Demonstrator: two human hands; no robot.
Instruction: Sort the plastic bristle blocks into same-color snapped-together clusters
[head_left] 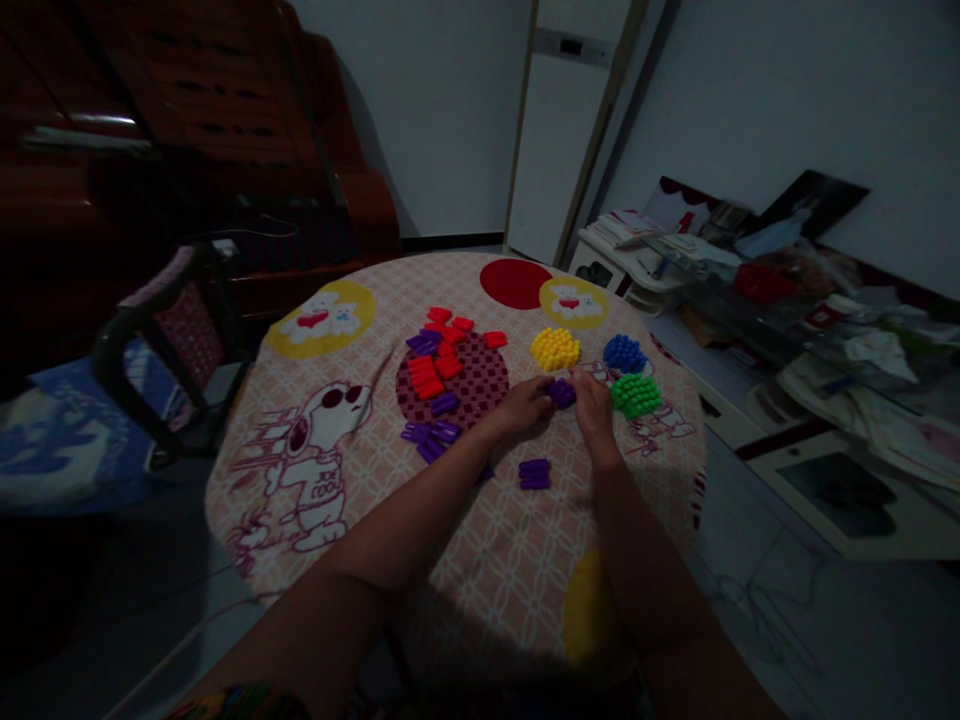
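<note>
Between my two hands is a small cluster of purple plastic building pieces (561, 393), low over the table. My left hand (529, 403) grips its left side with bent fingers, and my right hand (594, 402) pinches it from the right. Just beyond sits a yellow cluster of knobbed pieces (556, 349). To the right of my right hand are a green cluster (636, 395) and a blue cluster (625, 353). A pair of purple pieces (535, 474) lies nearer to me. Loose purple pieces (431, 440) lie left of my left forearm, which partly covers one.
Scattered red pieces (426, 377) lie left of centre on the round table's patterned cloth (390, 540). A chair (176, 350) stands at the left, with a wooden sofa (300, 200) behind. A cluttered low cabinet (795, 430) runs along the right. A tall white appliance (566, 140) stands at the back.
</note>
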